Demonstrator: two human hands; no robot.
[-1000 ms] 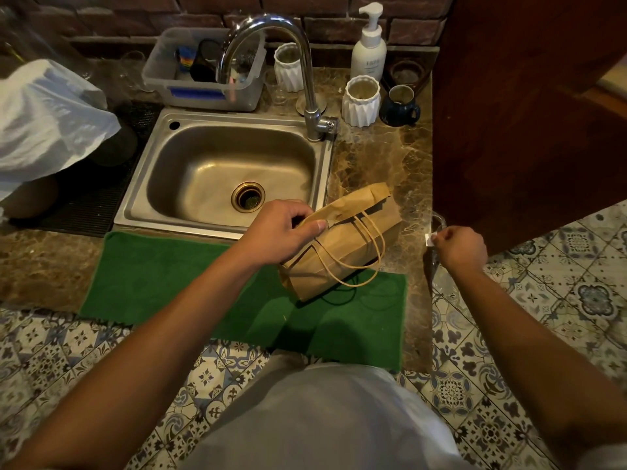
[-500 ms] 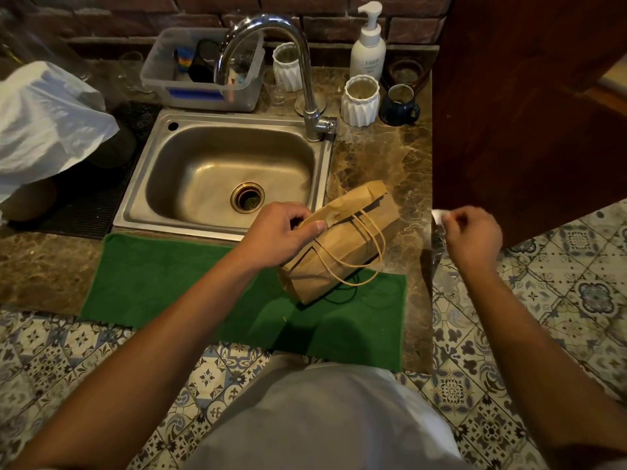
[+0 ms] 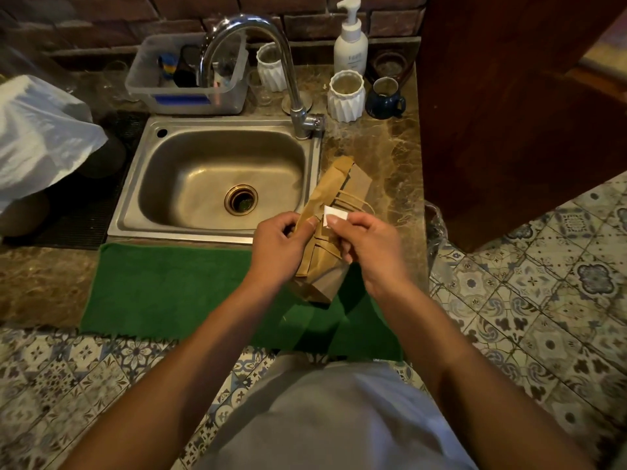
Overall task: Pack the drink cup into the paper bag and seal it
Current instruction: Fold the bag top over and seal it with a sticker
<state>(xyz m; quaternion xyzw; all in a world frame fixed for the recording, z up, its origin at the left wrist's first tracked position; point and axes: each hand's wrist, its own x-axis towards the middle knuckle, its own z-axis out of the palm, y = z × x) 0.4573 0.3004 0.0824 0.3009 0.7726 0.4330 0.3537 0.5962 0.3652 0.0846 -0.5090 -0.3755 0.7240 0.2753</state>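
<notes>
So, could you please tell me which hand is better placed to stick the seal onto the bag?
The right hand: it already pinches the white sticker just above the folded paper bag, while the left hand grips the fold shut.

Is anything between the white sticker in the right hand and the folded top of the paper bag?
Nothing visible. The right hand holds the white sticker directly over the paper bag, while the left hand grips the folded edge just beside it, not under the sticker.
</notes>
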